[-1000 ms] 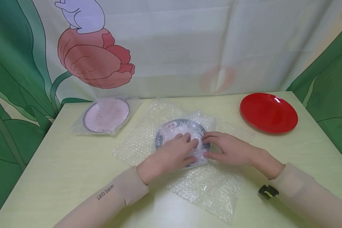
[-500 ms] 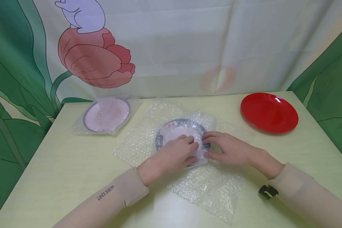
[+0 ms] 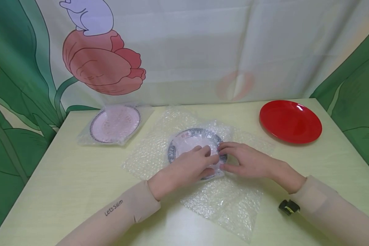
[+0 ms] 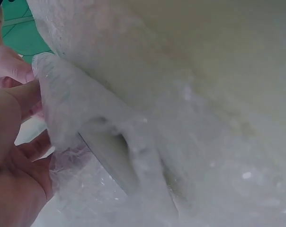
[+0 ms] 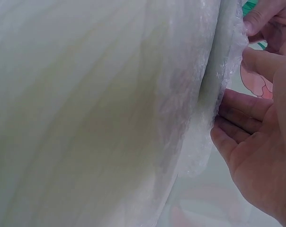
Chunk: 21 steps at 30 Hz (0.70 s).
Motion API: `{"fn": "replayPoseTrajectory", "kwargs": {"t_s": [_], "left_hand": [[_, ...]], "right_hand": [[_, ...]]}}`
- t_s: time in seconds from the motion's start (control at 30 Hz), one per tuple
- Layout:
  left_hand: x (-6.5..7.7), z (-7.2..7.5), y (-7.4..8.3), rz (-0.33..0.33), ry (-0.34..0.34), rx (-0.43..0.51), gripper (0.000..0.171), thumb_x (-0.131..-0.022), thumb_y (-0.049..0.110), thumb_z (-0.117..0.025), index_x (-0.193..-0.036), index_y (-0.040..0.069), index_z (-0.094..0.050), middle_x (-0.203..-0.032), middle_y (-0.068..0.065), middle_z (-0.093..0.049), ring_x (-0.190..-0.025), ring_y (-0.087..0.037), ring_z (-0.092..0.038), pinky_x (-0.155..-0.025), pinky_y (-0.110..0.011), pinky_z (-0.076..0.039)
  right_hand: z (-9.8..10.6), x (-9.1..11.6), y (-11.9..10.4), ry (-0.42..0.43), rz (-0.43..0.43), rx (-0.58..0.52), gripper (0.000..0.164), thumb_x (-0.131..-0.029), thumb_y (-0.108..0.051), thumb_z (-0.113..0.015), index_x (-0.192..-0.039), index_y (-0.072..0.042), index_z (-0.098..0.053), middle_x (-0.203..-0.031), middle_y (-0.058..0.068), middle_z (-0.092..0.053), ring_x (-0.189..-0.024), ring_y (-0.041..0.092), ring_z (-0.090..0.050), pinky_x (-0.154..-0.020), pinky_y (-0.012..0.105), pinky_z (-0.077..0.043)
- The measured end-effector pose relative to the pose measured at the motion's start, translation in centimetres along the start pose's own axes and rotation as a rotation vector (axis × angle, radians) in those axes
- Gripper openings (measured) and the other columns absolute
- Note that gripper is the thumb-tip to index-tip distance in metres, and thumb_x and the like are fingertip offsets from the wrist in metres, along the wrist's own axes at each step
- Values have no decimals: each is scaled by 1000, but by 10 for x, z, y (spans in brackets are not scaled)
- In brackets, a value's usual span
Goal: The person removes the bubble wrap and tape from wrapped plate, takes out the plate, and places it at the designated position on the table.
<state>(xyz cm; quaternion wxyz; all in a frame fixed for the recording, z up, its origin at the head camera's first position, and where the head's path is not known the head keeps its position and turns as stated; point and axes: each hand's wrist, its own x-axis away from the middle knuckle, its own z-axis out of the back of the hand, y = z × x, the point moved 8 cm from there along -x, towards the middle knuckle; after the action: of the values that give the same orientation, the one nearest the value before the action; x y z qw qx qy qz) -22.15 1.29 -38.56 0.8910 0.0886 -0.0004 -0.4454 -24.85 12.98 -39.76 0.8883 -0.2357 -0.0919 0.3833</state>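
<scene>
A plate [image 3: 179,147] with a dark lettered rim lies in bubble wrap [image 3: 221,201] at mid-table. My left hand [image 3: 184,167] reaches over the plate, its fingers bent onto the wrap at the right part. Facing it, my right hand [image 3: 249,160] holds the wrapped right edge between spread thumb and fingers. In the left wrist view, crinkled wrap [image 4: 86,94] meets the left fingertips, with a plate edge [image 4: 105,163] showing in a fold. In the right wrist view, the right fingers [image 5: 242,111] curl against the wrapped edge. The left palm hides part of the plate.
Another wrapped plate [image 3: 115,124], pale with a patterned rim, lies at the back left. A red plate [image 3: 290,122] sits at the back right. A small black object [image 3: 289,207] is by the right sleeve. A printed curtain [image 3: 184,51] hangs behind the table [image 3: 64,191].
My left fingers have shifted slightly to the right across the wrapped plate, and the index finger has straightened a little. My right hand stays in place at the edge.
</scene>
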Motion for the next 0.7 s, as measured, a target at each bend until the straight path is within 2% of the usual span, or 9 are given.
{"fn": "replayPoseTrajectory", "kwargs": {"t_s": [0.1, 0.3, 0.53, 0.7], "left_hand": [[0, 1, 1, -23, 9, 3, 22, -101, 25, -69, -121, 18, -64, -106, -4, -58, -88, -18, -55, -64, -26, -51], [0, 5, -2, -51, 50, 97, 16, -97, 19, -73, -112, 17, -70, -101, -3, -59, -85, -16, -57, -69, -26, -51], [0, 4, -7, -15, 15, 172, 12, -97, 15, -73, -108, 19, -70, -102, 0, -59, -87, -16, -55, -74, -26, -50], [1, 6, -7, -22, 23, 197, 9, -97, 11, -72, -104, 17, -69, -98, -1, -56, -87, -17, -53, -75, -27, -48]], "right_hand": [[0, 0, 1, -2, -2, 2, 39, -98, -25, -69, -129, -1, -66, -144, 13, -56, -138, 34, -48, -113, 52, -38], [-1, 0, 2, -5, -5, -6, 40, -98, -26, -69, -129, -2, -66, -144, 13, -56, -138, 34, -48, -113, 52, -38], [-1, 1, 2, -6, -14, -8, 41, -98, -26, -69, -130, -1, -66, -145, 14, -55, -139, 35, -47, -113, 52, -38], [0, 0, 3, -8, -28, -10, 41, -98, -25, -70, -130, 0, -66, -145, 14, -55, -139, 35, -46, -113, 52, -37]]}}
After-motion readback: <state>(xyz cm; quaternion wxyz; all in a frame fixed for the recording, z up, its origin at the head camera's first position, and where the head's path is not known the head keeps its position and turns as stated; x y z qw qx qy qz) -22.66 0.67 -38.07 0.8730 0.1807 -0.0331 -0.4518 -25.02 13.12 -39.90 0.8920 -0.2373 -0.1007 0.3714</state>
